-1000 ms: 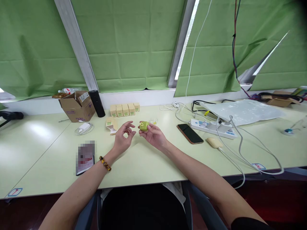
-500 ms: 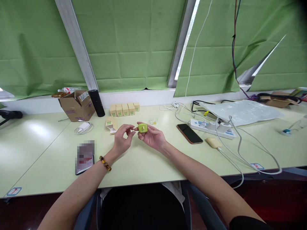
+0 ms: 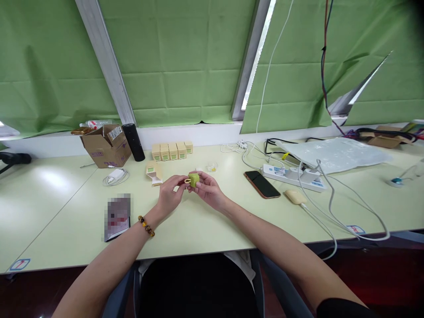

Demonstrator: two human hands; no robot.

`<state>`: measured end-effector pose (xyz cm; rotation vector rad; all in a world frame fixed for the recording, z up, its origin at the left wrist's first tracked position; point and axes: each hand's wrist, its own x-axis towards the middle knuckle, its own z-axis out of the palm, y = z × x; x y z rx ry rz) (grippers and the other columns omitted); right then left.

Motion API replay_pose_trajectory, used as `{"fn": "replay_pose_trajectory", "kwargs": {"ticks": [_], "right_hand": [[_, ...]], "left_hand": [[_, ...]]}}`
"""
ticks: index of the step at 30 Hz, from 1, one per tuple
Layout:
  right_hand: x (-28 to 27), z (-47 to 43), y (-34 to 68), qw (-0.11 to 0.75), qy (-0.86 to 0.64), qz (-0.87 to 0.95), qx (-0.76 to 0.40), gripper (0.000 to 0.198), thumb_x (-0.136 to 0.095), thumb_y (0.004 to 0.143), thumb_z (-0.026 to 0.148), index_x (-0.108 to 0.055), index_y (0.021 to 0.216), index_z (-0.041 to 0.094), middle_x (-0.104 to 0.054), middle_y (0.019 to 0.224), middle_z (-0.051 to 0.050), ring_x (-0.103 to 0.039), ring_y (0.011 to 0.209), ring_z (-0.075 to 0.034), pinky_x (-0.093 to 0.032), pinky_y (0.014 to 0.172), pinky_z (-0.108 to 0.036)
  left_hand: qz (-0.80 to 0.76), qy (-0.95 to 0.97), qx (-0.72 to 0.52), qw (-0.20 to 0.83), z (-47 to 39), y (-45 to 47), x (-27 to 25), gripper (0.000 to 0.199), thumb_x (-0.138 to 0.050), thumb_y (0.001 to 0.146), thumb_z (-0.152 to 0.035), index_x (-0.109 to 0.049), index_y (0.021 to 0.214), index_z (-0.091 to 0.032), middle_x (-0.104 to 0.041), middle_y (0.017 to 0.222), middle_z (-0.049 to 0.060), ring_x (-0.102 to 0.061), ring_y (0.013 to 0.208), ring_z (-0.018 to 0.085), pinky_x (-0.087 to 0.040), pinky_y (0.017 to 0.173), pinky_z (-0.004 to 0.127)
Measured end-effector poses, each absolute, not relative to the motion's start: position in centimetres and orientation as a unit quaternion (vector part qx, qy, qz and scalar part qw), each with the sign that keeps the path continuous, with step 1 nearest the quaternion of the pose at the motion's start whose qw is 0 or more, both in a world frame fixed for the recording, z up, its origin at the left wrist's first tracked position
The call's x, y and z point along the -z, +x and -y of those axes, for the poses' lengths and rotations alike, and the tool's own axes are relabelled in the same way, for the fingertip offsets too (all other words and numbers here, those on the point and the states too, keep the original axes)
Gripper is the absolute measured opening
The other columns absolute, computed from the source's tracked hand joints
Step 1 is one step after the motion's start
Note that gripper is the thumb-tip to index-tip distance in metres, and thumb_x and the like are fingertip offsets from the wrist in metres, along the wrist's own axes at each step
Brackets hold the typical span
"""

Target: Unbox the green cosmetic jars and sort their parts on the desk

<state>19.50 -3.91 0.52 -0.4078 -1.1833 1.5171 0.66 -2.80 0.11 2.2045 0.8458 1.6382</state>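
Note:
My right hand (image 3: 212, 191) holds a small yellow-green rounded case (image 3: 194, 179) between thumb and fingers, above the table. From the case's left side sticks out a pale yellow loop (image 3: 187, 181). The fingertips of my left hand (image 3: 171, 191) are pinched together at this loop; a beaded bracelet circles that wrist. Just left of my hands lies an opened kraft carton (image 3: 154, 172) with a green label. Beyond my right hand sits a small clear plastic piece (image 3: 212, 167) with something yellow in it.
Several small kraft boxes (image 3: 172, 151) stand in a row behind. To the right are a phone (image 3: 261, 184), a power strip (image 3: 293, 176), a cream-coloured case (image 3: 294, 197) and loose cables. On the left are a cardboard box (image 3: 106, 148), a black cylinder (image 3: 134, 142) and a coiled charger cable (image 3: 115, 176).
My right hand has turned the green case so its loop points left. My left fingers have moved right and closed at the loop.

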Motion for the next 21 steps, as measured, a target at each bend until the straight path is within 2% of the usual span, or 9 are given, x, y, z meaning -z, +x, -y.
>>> {"fn": "replay_pose_trajectory", "kwargs": {"ticks": [5,11,16,21], "right_hand": [[-0.53,3.98,19.51,0.555,-0.175,0.502,-0.64,0.044,-0.089,0.078,0.038,-0.07,0.115,0.024,-0.074,0.105,-0.005,-0.07,0.09,-0.022,-0.058,0.085,-0.041],[-0.58,4.19,19.41,0.548,-0.184,0.508,-0.638,0.045,-0.09,0.079,0.039,-0.071,0.115,0.023,-0.074,0.106,-0.006,-0.072,0.09,-0.023,-0.058,0.086,-0.042],[-0.71,4.3,19.31,0.548,-0.186,0.509,-0.637,0.045,-0.091,0.079,0.04,-0.071,0.114,0.022,-0.074,0.104,-0.006,-0.073,0.089,-0.023,-0.058,0.083,-0.04],[-0.68,4.23,19.29,0.547,-0.19,0.522,-0.625,0.046,-0.091,0.078,0.041,-0.071,0.115,0.022,-0.072,0.104,-0.006,-0.072,0.088,-0.021,-0.058,0.083,-0.038]], "left_hand": [[-0.308,0.746,-0.57,0.154,3.04,0.7,-0.32,0.016,-0.068,0.096,-0.03,-0.078,0.108,-0.024,-0.079,0.097,0.006,-0.074,0.085,0.02,-0.062,0.082,0.036],[-0.291,0.736,-0.591,0.155,3.39,0.79,-1.02,0.015,-0.066,0.097,-0.028,-0.078,0.09,-0.023,-0.079,0.088,0.005,-0.074,0.07,0.017,-0.063,0.068,0.032],[-0.295,0.722,-0.602,0.173,3.31,1.03,-0.72,0.016,-0.066,0.097,-0.029,-0.078,0.09,-0.021,-0.079,0.087,0.005,-0.074,0.067,0.015,-0.064,0.064,0.029],[-0.269,0.715,-0.622,0.173,3.04,1.19,-0.2,0.011,-0.069,0.095,-0.022,-0.078,0.09,-0.018,-0.077,0.082,0.004,-0.071,0.062,0.013,-0.061,0.06,0.025]]}}
